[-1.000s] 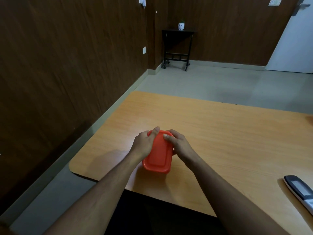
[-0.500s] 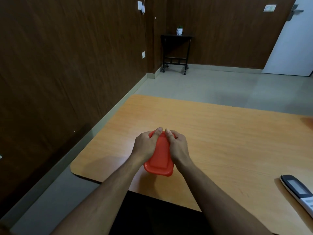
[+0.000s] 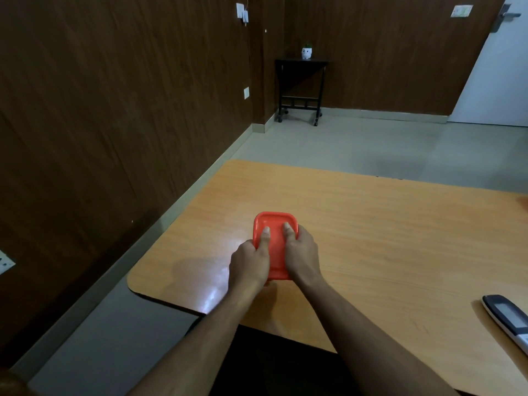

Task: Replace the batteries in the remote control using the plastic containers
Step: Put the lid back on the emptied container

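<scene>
An orange plastic container with its lid on sits on the wooden table, near the front left corner. My left hand grips its left side, thumb lying on the lid. My right hand grips its right side, thumb also pressing on the lid. The near end of the container is hidden between my hands. The remote control, white with a dark screen, lies at the table's right edge, partly cut off by the frame.
The table's left edge and rounded corner are close to my left arm. A dark wood wall runs along the left. A small black side table with a white pot stands far back. A white door is at the back right.
Both hands have slid back to the near half of the container, thumbs now lying flat on the lid. The container has turned straighter and its far end is now uncovered.
</scene>
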